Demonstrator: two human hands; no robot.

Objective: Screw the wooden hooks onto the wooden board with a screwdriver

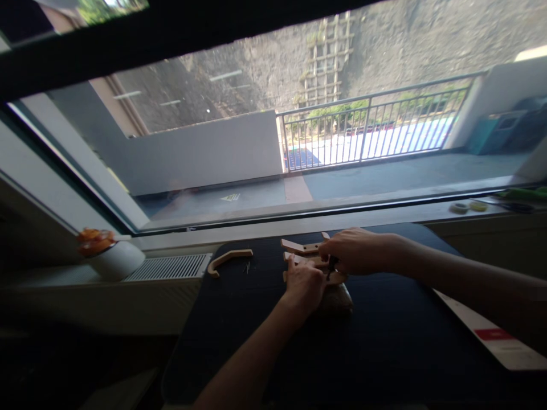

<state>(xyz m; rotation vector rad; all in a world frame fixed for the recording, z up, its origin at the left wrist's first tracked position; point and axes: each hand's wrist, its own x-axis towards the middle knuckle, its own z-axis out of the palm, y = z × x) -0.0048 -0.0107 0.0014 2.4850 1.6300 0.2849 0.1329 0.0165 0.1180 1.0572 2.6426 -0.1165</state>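
Observation:
Several light wooden pieces (297, 246) lie together on the dark table, and the back one shows two dark holes. My left hand (304, 283) grips the nearer wooden pieces from the left, its fingers bent over them. From the right, my right hand (352, 250) is closed around a small dark screwdriver (331, 264), tilted down at the wood. Its tip and the spot it meets are hidden between my hands. A brownish, shiny lump (342, 299) sits just in front of them. Off to the left are a curved wooden piece (231, 254) and some thin screws (247, 267).
The dark table (239, 330) stands against a window sill (256, 226). A white pot with orange contents (115, 259) and a vent grille (171, 266) are at the left. Tape rolls (470, 207) lie on the sill; a white-and-red board (496, 333) is at the right edge.

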